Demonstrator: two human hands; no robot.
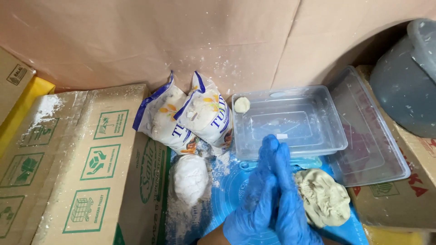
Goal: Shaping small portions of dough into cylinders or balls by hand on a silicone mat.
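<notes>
Both my hands wear blue gloves and are pressed palm to palm over a blue mat (pixel 231 193). My left hand (pixel 254 199) and my right hand (pixel 290 199) touch along their whole length; whatever lies between the palms is hidden. A large lump of pale dough (pixel 324 199) rests on the mat just right of my right hand. One small dough ball (pixel 241 105) sits in the far left corner of a clear plastic container (pixel 318 127).
Two flour bags (pixel 181 118) lean against the brown paper wall. A mound of flour (pixel 190 179) lies left of the mat. A clear lid (pixel 370 136) sits right of the container, cardboard boxes (pixel 68 172) at left, a grey tub (pixel 406 77) at far right.
</notes>
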